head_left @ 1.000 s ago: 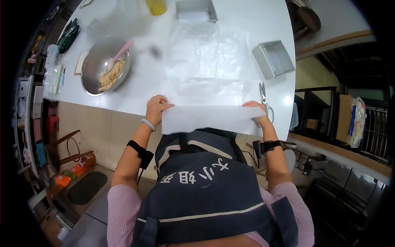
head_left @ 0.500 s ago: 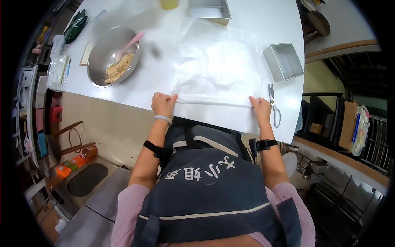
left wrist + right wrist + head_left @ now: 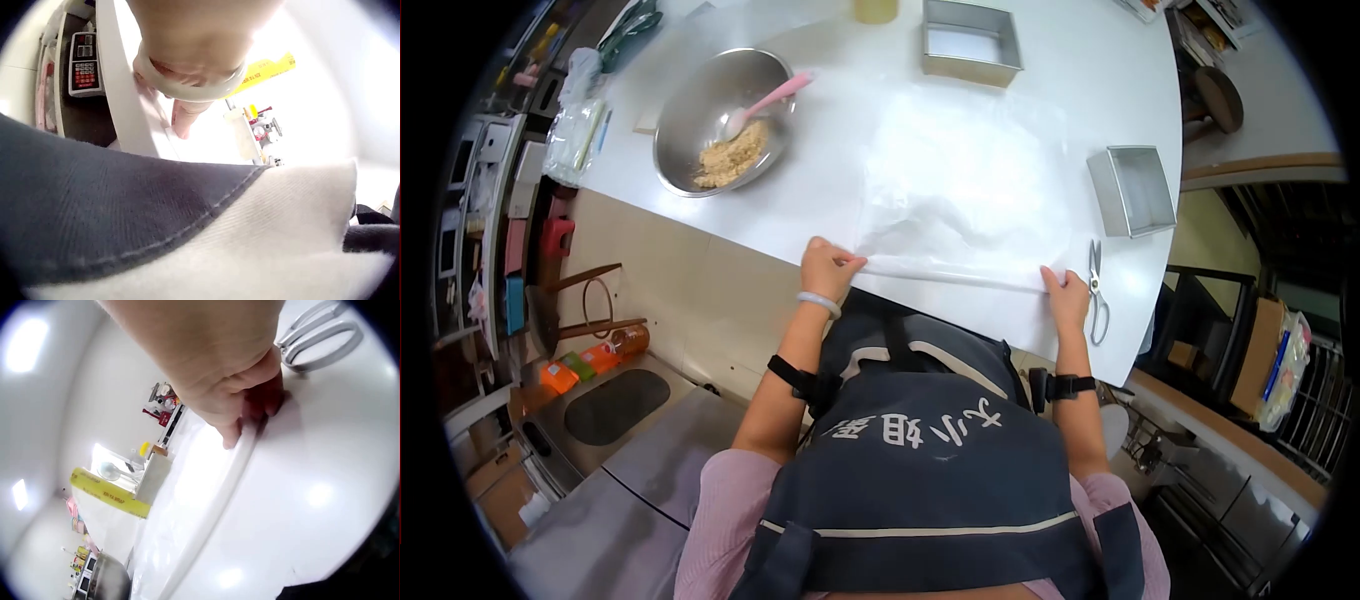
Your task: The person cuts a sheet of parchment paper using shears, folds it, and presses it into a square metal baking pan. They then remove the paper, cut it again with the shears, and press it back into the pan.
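A translucent white sheet, crinkled in places, lies flat on the white table. Along its near side runs a narrow rolled or folded edge, seen as a raised white strip in the right wrist view. My left hand pinches that strip at its left end, thumb pointing inward. At the opposite end my right hand pinches it between thumb and curled fingers. Scissors lie just right of the right hand. The left wrist view shows the left hand partly hidden behind the wrist and bracelet.
Left on the table stands a steel bowl holding crumbly tan mixture and a pink-handled spatula. One square metal tin is at the back, another tin at the right. A yellow-banded roll appears beyond the sheet.
A second ago the sheet's near flap hung toward my body over the table's front; now that side is a narrow strip on the table. Both hands went from flatter fingers to pinching. The head view has shifted.
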{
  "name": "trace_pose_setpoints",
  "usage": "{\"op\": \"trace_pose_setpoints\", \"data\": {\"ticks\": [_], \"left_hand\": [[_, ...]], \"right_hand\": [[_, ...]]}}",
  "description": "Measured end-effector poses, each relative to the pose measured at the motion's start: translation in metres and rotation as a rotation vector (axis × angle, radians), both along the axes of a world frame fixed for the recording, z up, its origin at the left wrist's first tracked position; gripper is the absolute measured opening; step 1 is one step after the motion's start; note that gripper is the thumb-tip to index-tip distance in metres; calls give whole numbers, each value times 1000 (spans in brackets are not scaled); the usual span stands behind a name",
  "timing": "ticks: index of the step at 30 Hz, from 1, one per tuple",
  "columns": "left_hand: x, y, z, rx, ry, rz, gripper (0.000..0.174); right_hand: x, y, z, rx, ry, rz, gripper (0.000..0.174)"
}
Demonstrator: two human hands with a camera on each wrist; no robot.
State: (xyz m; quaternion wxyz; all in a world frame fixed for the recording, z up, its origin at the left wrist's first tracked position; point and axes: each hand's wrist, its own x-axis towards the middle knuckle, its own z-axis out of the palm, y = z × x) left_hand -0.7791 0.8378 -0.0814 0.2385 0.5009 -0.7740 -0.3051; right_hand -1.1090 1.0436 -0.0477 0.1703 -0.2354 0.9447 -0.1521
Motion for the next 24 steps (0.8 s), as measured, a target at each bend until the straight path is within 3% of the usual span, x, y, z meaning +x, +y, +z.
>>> {"op": "trace_pose_setpoints", "data": {"ticks": [2,4,6,8,12,13,15,21,24], "left_hand": [[-1,1,8,450,50,51,21],[-2,5,12,497,63,56,22],[-1,10,11,781,247,145,21],[-1,13,10,781,277,153,21],[2,14,14,741,232,92,20],[2,14,14,745,237,103,20],[1,14,15,721,154,94,21],[3,20,12,853,301,220,20],[6,23,9,846,329,189,20]], "right_hand": [[2,-9,17,71,-39,6,45],[18,-25,38,-243,510,172,41],[24,-61,51,-443,458,486,40],[45,-112,43,-579,219,670,41],[89,-199,11,-514,54,961,42],[98,-213,15,-509,49,973,42],[107,-234,20,79,-321,945,38],[112,-236,-9,-131,-311,818,36],[117,-236,1,-24,-313,854,35]]}}
